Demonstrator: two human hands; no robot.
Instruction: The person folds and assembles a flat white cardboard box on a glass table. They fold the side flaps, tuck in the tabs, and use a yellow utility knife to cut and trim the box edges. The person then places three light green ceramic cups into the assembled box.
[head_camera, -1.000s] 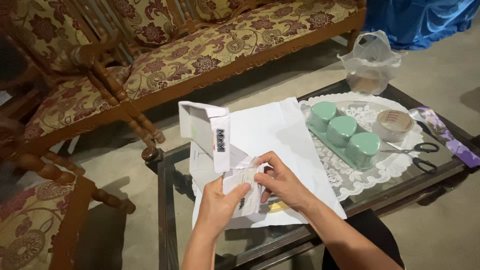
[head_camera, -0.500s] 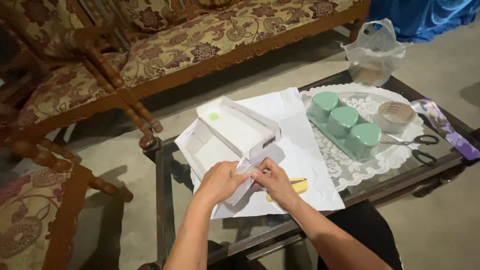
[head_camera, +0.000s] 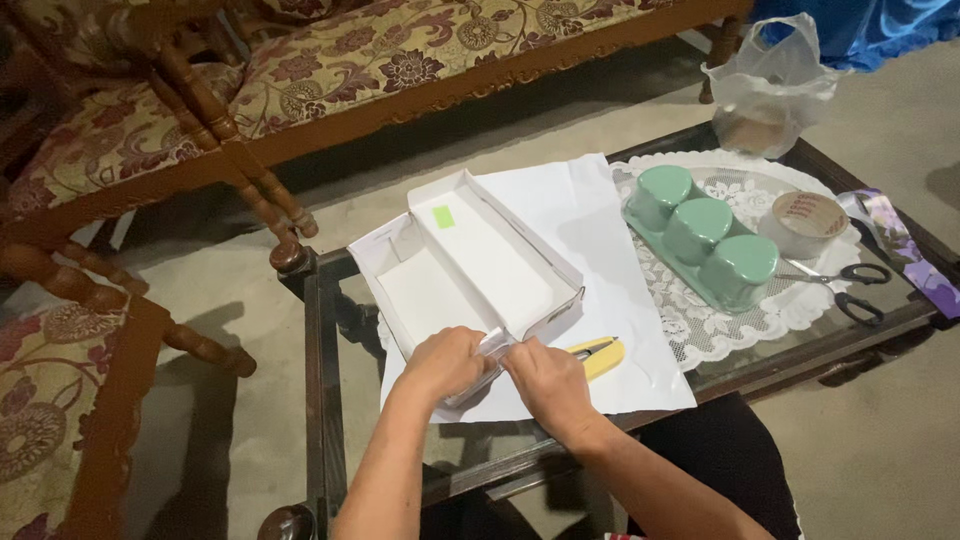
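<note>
Pinching the near corner of the open white cardboard box (head_camera: 470, 275), my left hand (head_camera: 445, 362) and right hand (head_camera: 545, 385) sit side by side, fingertips nearly touching, each curled tight on the box's edge. That box lies just ahead of both hands on a white paper sheet (head_camera: 600, 240). Just right of my right hand lies a yellow cutter (head_camera: 598, 355). Farther right stand three green jars (head_camera: 700, 235), a tape roll (head_camera: 805, 222) and scissors (head_camera: 850, 285).

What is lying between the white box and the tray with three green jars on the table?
In the head view, between the white box and the green jar tray lies only white paper, then the edge of a lace doily.
</note>
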